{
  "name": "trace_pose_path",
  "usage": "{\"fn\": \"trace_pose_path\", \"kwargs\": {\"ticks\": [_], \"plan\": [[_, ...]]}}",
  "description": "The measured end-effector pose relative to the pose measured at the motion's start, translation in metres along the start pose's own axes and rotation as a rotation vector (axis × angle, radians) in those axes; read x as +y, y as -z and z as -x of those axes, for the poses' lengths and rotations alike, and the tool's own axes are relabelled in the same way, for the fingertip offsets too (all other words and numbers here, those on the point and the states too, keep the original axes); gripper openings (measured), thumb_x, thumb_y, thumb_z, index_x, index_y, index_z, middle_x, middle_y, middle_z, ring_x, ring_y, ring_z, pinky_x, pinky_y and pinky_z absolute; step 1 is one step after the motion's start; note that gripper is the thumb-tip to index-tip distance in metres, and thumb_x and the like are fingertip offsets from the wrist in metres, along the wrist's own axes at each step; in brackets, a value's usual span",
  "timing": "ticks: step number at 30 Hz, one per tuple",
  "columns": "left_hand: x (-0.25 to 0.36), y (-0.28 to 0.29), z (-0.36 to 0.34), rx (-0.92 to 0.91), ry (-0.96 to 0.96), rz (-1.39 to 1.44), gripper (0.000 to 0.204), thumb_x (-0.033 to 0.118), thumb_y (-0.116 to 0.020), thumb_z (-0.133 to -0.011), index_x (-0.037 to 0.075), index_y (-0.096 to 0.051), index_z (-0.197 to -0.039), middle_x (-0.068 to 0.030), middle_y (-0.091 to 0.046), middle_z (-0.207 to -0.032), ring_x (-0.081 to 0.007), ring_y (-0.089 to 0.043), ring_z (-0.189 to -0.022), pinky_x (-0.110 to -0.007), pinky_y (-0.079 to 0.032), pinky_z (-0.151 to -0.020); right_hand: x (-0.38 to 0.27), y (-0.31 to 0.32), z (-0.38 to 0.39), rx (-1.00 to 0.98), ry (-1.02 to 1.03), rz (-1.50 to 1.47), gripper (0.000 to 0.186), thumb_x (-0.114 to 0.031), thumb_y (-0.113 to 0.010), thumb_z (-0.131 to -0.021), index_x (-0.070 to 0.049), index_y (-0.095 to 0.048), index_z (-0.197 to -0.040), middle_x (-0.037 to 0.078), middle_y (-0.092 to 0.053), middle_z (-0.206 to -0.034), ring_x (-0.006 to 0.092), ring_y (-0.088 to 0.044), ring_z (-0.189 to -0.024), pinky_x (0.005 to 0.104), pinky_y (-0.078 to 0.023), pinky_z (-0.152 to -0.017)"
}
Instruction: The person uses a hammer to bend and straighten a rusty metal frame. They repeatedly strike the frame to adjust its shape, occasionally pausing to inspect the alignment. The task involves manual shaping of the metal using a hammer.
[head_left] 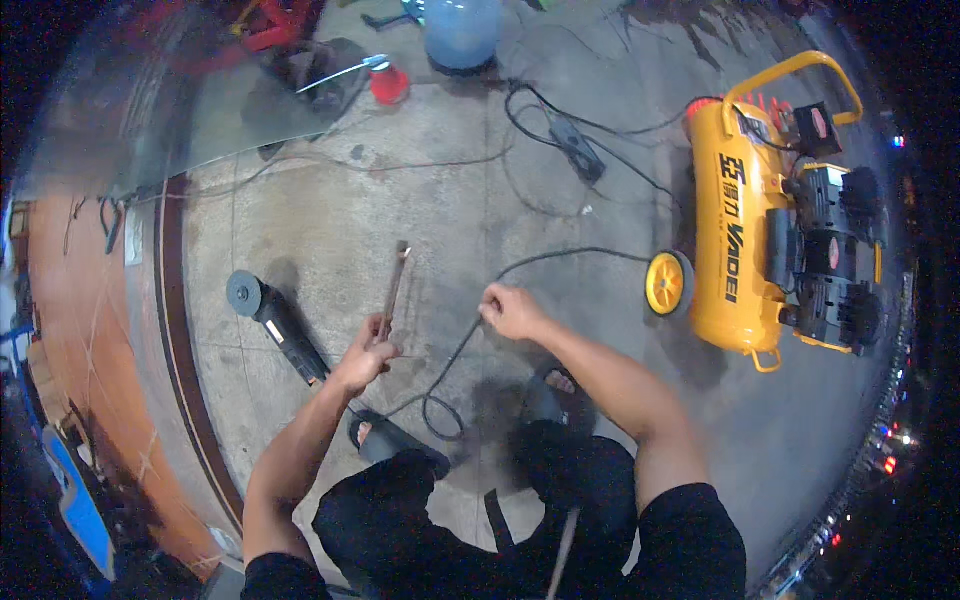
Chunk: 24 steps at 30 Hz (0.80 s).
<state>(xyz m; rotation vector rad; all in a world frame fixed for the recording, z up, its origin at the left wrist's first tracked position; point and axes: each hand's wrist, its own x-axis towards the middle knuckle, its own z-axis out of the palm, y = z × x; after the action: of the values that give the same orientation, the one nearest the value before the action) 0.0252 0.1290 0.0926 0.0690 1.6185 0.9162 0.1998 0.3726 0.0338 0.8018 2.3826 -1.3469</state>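
Note:
My left hand (368,355) grips a long, narrow metal bar (398,282) that points forward, away from me, with a shiny spot at its far end. My right hand (507,310) is curled closed to the right of the bar, above a black cord; whether it holds anything is unclear. An angle grinder (288,338) with a grey disc lies on the concrete floor (300,220), left of my left hand. Its black cord (445,375) loops between my sandalled feet.
A yellow air compressor (740,240) with wheels stands at right. A power strip (575,150) with tangled cables, a blue jug (462,30) and a red container (390,88) are at the back. A glass pane (170,140) is upper left, above an orange tiled strip (70,290).

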Motion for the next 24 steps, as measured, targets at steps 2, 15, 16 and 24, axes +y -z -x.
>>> {"fn": "trace_pose_path", "kwargs": {"ticks": [2, 15, 16, 24], "plan": [[0.006, -0.011, 0.019, 0.022, 0.128, -0.006, 0.064, 0.021, -0.065, -0.077, 0.012, -0.039, -0.134, -0.007, -0.046, -0.117, -0.0203, -0.048, -0.099, -0.04, -0.045, -0.076, 0.021, 0.016, 0.008, 0.094, -0.169, -0.015, 0.026, -0.029, -0.06, -0.087, -0.006, -0.063, -0.099, 0.017, -0.068, -0.093, 0.0353, -0.065, -0.089, 0.0429, -0.05, -0.078], [0.105, -0.083, 0.163, 0.292, 0.386, 0.236, 0.058, 0.02, -0.059, -0.081, 0.006, -0.043, -0.135, -0.0063, -0.054, -0.12, -0.0199, -0.055, -0.096, -0.033, -0.049, -0.065, 0.07, 0.12, 0.101, 0.1, -0.47, -0.004, 0.026, -0.032, -0.059, -0.086, -0.008, -0.065, -0.095, 0.016, -0.069, -0.094, 0.0354, -0.066, -0.09, 0.0433, -0.051, -0.078], [0.125, -0.092, 0.175, 0.334, 0.415, 0.246, 0.058, 0.024, -0.06, -0.08, 0.007, -0.043, -0.134, -0.0045, -0.052, -0.124, -0.0195, -0.054, -0.097, -0.036, -0.051, -0.069, 0.057, 0.122, 0.112, 0.076, -0.487, -0.057, 0.027, -0.033, -0.059, -0.087, -0.008, -0.065, -0.095, 0.016, -0.069, -0.094, 0.0351, -0.066, -0.09, 0.0437, -0.051, -0.078], [0.294, -0.124, 0.208, 0.276, 0.251, 0.232, 0.056, 0.02, -0.061, -0.081, 0.006, -0.043, -0.131, -0.0068, -0.05, -0.109, -0.0179, -0.052, -0.089, -0.034, -0.047, -0.071, -0.046, 0.191, 0.181, 0.076, -0.531, -0.24, 0.029, -0.032, -0.06, -0.089, -0.005, -0.064, -0.099, 0.017, -0.069, -0.091, 0.0343, -0.066, -0.084, 0.0432, -0.051, -0.075]]}}
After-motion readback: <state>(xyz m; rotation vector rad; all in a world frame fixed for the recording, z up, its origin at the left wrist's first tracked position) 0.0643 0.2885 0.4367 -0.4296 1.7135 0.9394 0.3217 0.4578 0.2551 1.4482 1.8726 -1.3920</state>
